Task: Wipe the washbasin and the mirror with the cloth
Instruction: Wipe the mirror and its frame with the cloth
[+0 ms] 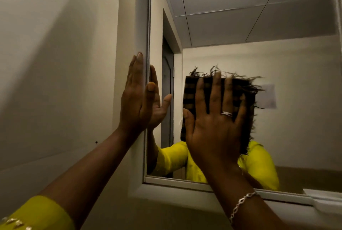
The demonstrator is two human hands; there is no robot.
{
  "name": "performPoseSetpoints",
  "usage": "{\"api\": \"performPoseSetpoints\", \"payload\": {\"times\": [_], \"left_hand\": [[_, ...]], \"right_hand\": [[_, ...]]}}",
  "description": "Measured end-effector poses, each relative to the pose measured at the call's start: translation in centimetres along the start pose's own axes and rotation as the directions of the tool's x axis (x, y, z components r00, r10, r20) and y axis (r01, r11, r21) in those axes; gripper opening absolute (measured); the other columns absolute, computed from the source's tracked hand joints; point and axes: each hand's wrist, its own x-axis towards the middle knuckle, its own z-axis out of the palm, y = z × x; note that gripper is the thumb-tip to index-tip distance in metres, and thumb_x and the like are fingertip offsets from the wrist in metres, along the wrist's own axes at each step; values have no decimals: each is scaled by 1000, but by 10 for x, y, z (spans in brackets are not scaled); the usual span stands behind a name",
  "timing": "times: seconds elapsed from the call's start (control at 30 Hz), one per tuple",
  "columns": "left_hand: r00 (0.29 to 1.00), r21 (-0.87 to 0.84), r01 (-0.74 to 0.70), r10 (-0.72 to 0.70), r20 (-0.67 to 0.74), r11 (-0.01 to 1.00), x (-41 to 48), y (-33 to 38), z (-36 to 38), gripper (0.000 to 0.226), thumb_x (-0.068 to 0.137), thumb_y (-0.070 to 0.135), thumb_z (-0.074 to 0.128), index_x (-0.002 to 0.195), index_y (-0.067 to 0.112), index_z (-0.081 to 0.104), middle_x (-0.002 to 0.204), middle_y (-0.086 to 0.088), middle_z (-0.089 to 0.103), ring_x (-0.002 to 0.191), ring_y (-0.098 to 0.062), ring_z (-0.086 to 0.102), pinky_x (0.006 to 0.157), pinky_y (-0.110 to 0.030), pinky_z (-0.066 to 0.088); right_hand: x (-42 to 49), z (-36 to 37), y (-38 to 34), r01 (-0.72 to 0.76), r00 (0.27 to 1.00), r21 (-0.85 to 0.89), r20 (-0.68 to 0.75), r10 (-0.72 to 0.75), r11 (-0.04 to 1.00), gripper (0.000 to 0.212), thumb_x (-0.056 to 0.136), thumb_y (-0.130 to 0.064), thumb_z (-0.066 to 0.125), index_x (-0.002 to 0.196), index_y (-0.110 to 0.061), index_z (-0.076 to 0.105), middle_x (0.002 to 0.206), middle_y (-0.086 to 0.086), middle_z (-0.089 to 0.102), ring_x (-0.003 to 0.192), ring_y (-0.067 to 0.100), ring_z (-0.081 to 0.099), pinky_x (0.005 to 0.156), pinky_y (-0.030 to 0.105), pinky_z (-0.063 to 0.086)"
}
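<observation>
The mirror (240,17) fills the right of the view in a pale grey frame. A dark checked cloth (190,93) with a frayed top edge lies flat against the glass at mid-height. My right hand (214,118), fingers straight and spread, presses the cloth onto the mirror. My left hand (134,96) rests flat with straight fingers on the mirror's left frame edge, and its reflection shows in the glass. The washbasin is out of view.
A plain cream wall (55,63) lies left of the mirror. The frame's lower ledge (175,185) runs below my hands. Reflected in the glass are ceiling panels, a grey door and my yellow sleeves.
</observation>
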Motion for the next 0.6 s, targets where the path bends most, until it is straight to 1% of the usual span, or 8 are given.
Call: {"api": "performPoseSetpoints", "payload": {"times": [0.07, 0.13, 0.2, 0.3, 0.37, 0.43, 0.53, 0.6], "left_hand": [[1000, -40, 7, -7, 3, 999, -1, -6, 1, 103, 84, 74, 11, 137, -13, 21, 146, -30, 26, 137, -41, 27, 111, -51, 28], [1000, -62, 5, -5, -2, 998, -2, -15, 3, 92, 89, 66, 11, 140, -10, 20, 147, -28, 26, 138, -38, 26, 112, -52, 27], [1000, -78, 4, -4, 4, 997, -3, -22, 4, 85, 91, 62, 10, 141, -7, 17, 149, -25, 25, 139, -36, 25, 113, -50, 25], [1000, -112, 7, -5, 19, 994, -2, -26, 4, 87, 90, 64, 10, 142, -5, 17, 150, -23, 24, 140, -34, 24, 114, -48, 25], [1000, -130, 6, -2, 25, 992, -1, -27, 3, 89, 89, 66, 10, 142, -6, 18, 151, -22, 23, 140, -33, 24, 114, -50, 26], [999, -129, 2, 3, 34, 992, -1, -28, 3, 91, 89, 67, 10, 142, -6, 17, 151, -23, 22, 140, -34, 24, 112, -53, 27], [999, -100, -6, 10, 43, 995, 0, -29, 3, 91, 88, 68, 11, 143, -5, 15, 151, -23, 21, 139, -36, 24, 109, -57, 29], [999, -74, -1, 5, 51, 997, 0, -29, 3, 91, 88, 68, 11, 143, -4, 14, 152, -22, 20, 140, -36, 23, 110, -57, 28]], "right_hand": [[-1, 5, -18, 18, 1000, 25, 15, -18, 1000, 62, 92, -46, 27, 146, -16, 20, 153, 15, 17, 141, 31, 7, 111, 50, 1], [0, 8, -33, 27, 999, 55, 26, -29, 998, 62, 92, -46, 24, 146, -16, 20, 154, 15, 17, 141, 31, 6, 111, 50, -1], [1, 11, -48, 47, 998, 79, 40, -50, 996, 62, 91, -45, 22, 146, -16, 20, 154, 15, 17, 141, 31, 7, 111, 50, -2], [-1, 17, -68, 114, 991, 51, 63, -117, 992, 64, 88, -43, 25, 146, -16, 21, 153, 15, 18, 141, 31, 8, 111, 51, 1], [-2, 20, -73, 135, 988, 34, 75, -137, 990, 67, 85, -42, 32, 146, -17, 21, 153, 15, 18, 140, 31, 8, 111, 51, 0], [-2, 20, -71, 151, 985, 32, 76, -153, 988, 68, 85, -43, 35, 146, -17, 20, 153, 15, 18, 141, 31, 10, 111, 51, 2], [-4, 17, -66, 187, 978, 84, 79, -193, 979, 65, 86, -40, 33, 146, -17, 20, 154, 14, 18, 142, 30, 11, 112, 50, 3], [-8, 14, -61, 199, 973, 142, 84, -213, 970, 61, 90, -39, 34, 146, -17, 21, 154, 13, 17, 142, 28, 7, 113, 50, 0]]}}
